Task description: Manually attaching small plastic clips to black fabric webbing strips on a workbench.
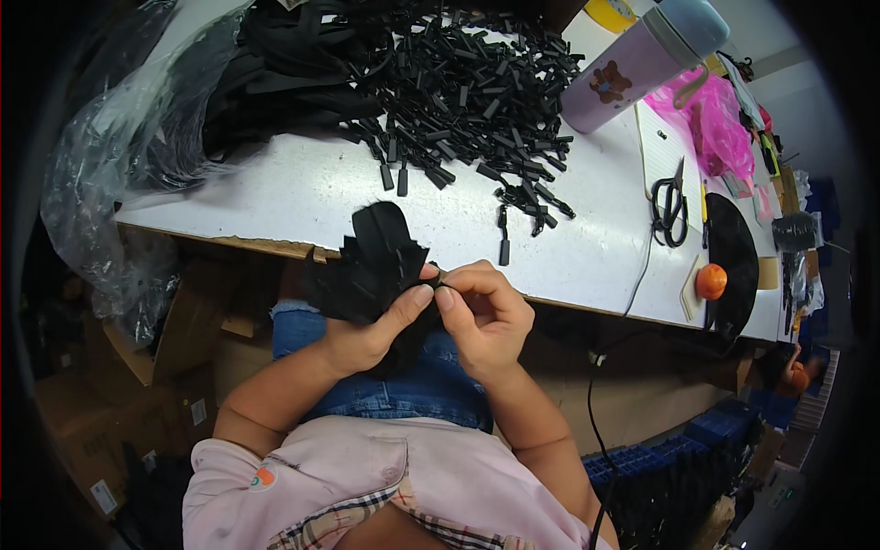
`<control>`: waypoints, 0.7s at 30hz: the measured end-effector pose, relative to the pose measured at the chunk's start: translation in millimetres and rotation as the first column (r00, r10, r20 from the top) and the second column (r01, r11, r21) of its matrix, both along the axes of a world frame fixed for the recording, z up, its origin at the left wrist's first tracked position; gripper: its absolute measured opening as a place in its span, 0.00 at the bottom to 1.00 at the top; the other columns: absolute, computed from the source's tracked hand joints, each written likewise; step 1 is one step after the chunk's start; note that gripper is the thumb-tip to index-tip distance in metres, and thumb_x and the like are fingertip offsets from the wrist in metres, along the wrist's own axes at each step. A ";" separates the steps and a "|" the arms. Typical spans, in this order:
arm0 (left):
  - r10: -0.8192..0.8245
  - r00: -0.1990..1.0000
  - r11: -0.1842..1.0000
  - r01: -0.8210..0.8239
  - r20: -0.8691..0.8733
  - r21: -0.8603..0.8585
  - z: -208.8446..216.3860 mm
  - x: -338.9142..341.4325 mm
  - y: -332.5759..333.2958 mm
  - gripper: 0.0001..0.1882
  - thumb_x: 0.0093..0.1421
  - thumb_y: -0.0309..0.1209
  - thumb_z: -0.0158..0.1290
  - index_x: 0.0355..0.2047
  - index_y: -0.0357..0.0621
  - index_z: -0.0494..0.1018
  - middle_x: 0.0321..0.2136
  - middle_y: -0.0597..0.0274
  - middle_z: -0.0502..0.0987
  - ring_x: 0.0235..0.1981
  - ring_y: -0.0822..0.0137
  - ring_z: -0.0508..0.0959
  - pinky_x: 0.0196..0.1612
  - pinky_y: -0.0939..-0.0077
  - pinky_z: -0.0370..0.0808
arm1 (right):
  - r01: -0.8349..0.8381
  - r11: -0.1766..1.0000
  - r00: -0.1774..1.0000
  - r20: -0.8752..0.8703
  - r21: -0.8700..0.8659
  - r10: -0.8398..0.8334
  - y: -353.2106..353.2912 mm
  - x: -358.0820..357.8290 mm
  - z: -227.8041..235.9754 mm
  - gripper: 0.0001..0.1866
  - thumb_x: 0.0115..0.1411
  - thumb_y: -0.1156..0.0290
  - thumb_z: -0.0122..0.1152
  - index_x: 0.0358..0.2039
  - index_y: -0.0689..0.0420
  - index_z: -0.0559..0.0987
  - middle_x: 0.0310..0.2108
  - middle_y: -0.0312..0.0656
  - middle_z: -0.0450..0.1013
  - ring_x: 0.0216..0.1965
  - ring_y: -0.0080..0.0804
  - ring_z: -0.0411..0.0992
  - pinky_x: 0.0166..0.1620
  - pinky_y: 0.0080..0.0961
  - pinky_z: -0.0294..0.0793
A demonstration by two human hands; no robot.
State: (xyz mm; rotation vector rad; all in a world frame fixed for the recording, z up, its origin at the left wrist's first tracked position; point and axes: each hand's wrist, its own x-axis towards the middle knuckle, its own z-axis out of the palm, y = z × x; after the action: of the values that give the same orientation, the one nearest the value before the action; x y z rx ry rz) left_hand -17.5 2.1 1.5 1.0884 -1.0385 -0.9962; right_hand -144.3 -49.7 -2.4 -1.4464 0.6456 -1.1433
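Note:
Above my lap, just off the table's front edge, my left hand (pixel 374 335) is closed round a fanned bundle of black fabric strips (pixel 374 247). Its thumb presses close to the bundle's right side. My right hand (pixel 490 316) pinches with thumb and forefinger at that same side, touching the left fingertips. Whatever small piece lies in this pinch is too covered to name. On the table beyond, a heap of small black pieces with cords and flat rectangular ends (pixel 477 87) spreads out, with a few strays nearer me.
Black strips (pixel 280 78) lie in a clear plastic bag (pixel 119 174) at the left. Rightward on the white table (pixel 577 238) are a lilac bottle (pixel 610 78), black scissors (pixel 671 209), an orange fruit (pixel 711 281) and a pink bag (pixel 715 119). A dark cable (pixel 594 412) hangs down; cardboard boxes (pixel 101 431) stand below left.

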 end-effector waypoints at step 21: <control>-0.017 0.988 0.986 0.042 -0.155 0.161 12.1 0.9 -0.6 0.09 0.51 0.23 0.50 0.34 0.37 0.68 0.31 0.62 0.71 0.33 0.74 0.70 0.38 0.80 0.67 | -0.179 0.966 0.983 -0.016 0.188 0.185 0.7 -8.3 1.3 0.03 0.54 0.77 0.50 0.28 0.63 0.68 0.22 0.33 0.64 0.20 0.13 0.62 0.22 0.09 0.61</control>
State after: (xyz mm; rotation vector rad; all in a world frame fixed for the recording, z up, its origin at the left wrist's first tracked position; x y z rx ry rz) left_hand -16.6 1.5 13.6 1.1136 -0.8620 -1.1869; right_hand -152.5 -49.0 -1.1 -1.3381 0.6125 -0.8934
